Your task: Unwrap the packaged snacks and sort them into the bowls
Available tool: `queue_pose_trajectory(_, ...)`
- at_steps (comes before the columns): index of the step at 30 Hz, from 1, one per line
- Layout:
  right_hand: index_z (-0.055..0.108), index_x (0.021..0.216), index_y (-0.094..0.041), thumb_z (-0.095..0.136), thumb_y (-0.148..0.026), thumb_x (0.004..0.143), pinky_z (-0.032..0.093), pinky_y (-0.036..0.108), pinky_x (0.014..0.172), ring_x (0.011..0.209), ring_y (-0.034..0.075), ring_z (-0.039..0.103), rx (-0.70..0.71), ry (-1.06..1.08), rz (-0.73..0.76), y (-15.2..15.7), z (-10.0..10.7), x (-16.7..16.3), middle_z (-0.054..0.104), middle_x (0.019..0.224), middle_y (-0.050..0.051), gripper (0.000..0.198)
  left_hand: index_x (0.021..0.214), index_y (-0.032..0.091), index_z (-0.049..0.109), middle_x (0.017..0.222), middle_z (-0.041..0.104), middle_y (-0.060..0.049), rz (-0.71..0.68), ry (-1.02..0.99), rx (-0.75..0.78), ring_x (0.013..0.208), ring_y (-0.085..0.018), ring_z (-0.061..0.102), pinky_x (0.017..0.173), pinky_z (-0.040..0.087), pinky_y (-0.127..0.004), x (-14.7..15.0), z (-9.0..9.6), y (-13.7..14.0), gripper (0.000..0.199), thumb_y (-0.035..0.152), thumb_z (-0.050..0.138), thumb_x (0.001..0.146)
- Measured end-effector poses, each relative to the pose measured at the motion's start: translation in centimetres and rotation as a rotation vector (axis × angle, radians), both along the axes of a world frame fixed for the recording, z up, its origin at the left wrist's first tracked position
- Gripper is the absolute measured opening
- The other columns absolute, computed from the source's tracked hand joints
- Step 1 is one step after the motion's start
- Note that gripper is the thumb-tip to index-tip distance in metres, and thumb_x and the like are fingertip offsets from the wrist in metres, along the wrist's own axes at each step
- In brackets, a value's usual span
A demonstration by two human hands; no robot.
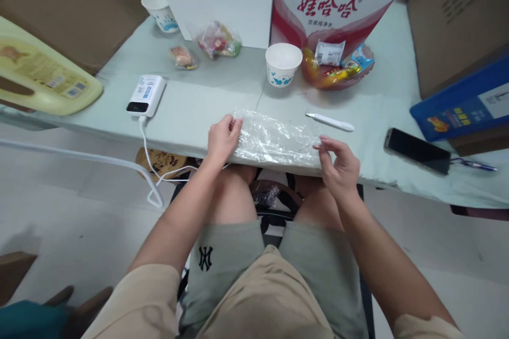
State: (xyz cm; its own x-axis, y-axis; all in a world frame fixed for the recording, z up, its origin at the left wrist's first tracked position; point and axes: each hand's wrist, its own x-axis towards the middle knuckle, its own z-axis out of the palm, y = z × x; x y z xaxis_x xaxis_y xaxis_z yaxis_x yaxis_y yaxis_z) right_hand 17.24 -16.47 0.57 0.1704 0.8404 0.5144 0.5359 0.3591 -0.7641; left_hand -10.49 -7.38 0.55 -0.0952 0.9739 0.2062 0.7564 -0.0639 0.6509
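Observation:
A crinkled clear plastic bag (274,140) lies stretched along the front edge of the table between my hands. At its left end, my left hand (223,137) is closed, with thumb and fingers pinching the film. My right hand (338,161) has its fingertips on the bag's right end, thumb and forefinger close together on the edge. Just beyond the right hand rests a slim white craft knife (330,121), its metal tip pointing left. A white paper cup (283,66) with blue leaf prints stands behind the bag.
A red bowl (338,77) of wrapped snacks sits behind the cup. On the left are a white power bank (146,96) with a cable and a yellow jug (47,71). A phone (417,151) lies at right. Cartons (326,5) line the back.

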Motion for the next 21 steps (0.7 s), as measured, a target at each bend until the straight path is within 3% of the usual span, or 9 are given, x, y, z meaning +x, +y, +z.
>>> queue_pose_trajectory(3,0.058,0.106,-0.026,0.049,-0.030,0.096,0.059,0.034,0.067,0.070,0.016,0.071,-0.091,0.066,0.024,0.2,-0.7,0.0,0.070,0.091,0.001,0.014,0.067,0.023,0.041,0.058,0.043,0.002,-0.012,-0.043,0.033,0.058,-0.015,0.039,0.062,0.027,-0.030,-0.1,-0.3,-0.4,0.036,0.043,0.050,0.095)
queue_pose_trajectory(6,0.056,0.109,-0.025,0.044,-0.029,0.097,0.054,0.031,0.057,0.056,0.013,0.064,-0.192,0.008,-0.087,0.6,-1.6,0.1,0.070,0.097,0.002,0.017,0.067,0.023,0.042,0.058,0.044,0.002,-0.002,-0.022,0.007,0.058,-0.015,0.040,0.061,0.027,-0.030,0.0,-0.4,-0.8,0.036,0.045,0.052,0.094)
queue_pose_trajectory(8,0.058,0.110,-0.024,0.044,-0.027,0.095,0.054,0.033,0.062,0.060,0.015,0.065,-0.229,-0.089,-0.141,0.6,-2.1,0.2,0.071,0.100,0.004,0.021,0.067,0.023,0.044,0.058,0.047,0.001,0.019,0.014,-0.039,0.059,-0.017,0.043,0.061,0.027,-0.030,0.2,-0.3,-1.0,0.035,0.045,0.054,0.092)
queue_pose_trajectory(12,0.065,0.110,-0.023,0.044,-0.022,0.090,0.055,0.039,0.077,0.086,0.023,0.067,-0.220,-0.324,-0.196,0.2,-2.7,0.3,0.070,0.105,0.009,0.029,0.071,0.024,0.050,0.062,0.055,-0.002,0.046,0.087,-0.134,0.064,-0.020,0.052,0.063,0.031,-0.030,0.7,-0.1,-1.3,0.026,0.041,0.059,0.089)
queue_pose_trajectory(15,0.070,0.110,-0.026,0.047,-0.021,0.088,0.052,0.037,0.070,0.090,0.024,0.063,-0.256,-0.482,-0.231,-0.3,-2.7,0.3,0.066,0.117,0.010,0.032,0.078,0.024,0.055,0.068,0.058,-0.004,0.035,0.115,-0.159,0.072,-0.024,0.056,0.066,0.036,-0.032,0.9,0.0,-1.6,0.019,0.039,0.062,0.087)
queue_pose_trajectory(17,0.073,0.103,-0.028,0.049,-0.022,0.088,0.050,0.039,0.070,0.095,0.026,0.060,-0.267,-0.578,-0.236,-0.5,-2.7,0.3,0.063,0.122,0.009,0.029,0.088,0.025,0.059,0.079,0.062,-0.007,0.032,0.123,-0.156,0.080,-0.026,0.059,0.071,0.040,-0.034,0.9,0.1,-1.9,0.015,0.039,0.063,0.086)
queue_pose_trajectory(21,0.074,0.098,-0.026,0.048,-0.018,0.090,0.047,0.049,0.086,0.109,0.032,0.054,-0.269,-0.696,-0.166,-0.8,-2.4,0.2,0.064,0.121,0.012,0.028,0.102,0.023,0.063,0.110,0.060,-0.016,0.007,0.167,-0.163,0.109,-0.037,0.056,0.089,0.045,-0.045,0.9,0.3,-1.9,0.030,0.042,0.070,0.081)
